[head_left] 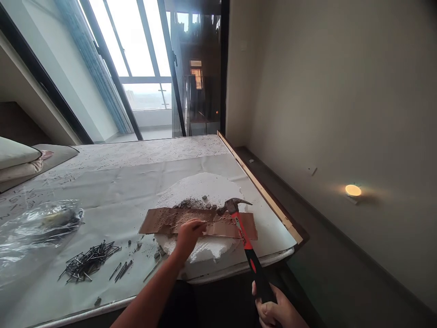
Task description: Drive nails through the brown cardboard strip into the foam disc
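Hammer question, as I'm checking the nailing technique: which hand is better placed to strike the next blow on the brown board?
Right. The right hand grips the hammer, its head over the brown board; the left hand pinches something at the board, probably a nail.

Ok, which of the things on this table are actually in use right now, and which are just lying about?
In use:
- hammer, gripped by the right hand
- brown strip, pinned by the left hand, which seems to hold a nail
- white foam block under the strip

Lying about:
- pile of nails
- clear plastic bag
- grey rubble
- pillows
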`<state>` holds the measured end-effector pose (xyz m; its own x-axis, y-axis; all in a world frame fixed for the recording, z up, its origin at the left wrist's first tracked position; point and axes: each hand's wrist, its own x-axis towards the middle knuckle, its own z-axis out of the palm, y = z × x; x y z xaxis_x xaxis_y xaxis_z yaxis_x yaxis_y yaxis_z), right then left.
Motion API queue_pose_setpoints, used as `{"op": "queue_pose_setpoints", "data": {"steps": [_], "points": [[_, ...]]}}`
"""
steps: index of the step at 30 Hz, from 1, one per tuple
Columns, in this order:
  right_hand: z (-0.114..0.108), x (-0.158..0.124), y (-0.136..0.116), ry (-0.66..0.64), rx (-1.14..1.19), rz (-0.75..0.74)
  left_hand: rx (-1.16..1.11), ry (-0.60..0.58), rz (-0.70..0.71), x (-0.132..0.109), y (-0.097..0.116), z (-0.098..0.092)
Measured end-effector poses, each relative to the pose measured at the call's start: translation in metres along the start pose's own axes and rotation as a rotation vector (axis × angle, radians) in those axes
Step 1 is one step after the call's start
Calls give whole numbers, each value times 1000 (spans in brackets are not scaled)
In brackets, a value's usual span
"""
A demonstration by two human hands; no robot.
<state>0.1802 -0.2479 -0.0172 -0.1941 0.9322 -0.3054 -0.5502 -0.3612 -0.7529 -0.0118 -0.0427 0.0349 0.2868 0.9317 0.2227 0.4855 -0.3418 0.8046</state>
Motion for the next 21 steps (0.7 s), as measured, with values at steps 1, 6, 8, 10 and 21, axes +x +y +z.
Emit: {"op": "queue_pose_setpoints", "data": {"steps": [1, 6, 8, 10, 21], "points": [[0, 0, 0, -3, 4, -11, 9, 8, 2, 7, 1, 11], [-7, 1, 0, -28, 21, -1, 105, 26, 22, 26, -10, 39], [-11, 3, 1, -31, 18, 16, 121, 24, 28, 27, -14, 41], [-14, 4, 3, -41, 17, 21, 129, 28, 32, 26, -18, 42], [-11, 5, -1, -69, -20, -8, 129, 45, 58, 26, -24, 47]]}}
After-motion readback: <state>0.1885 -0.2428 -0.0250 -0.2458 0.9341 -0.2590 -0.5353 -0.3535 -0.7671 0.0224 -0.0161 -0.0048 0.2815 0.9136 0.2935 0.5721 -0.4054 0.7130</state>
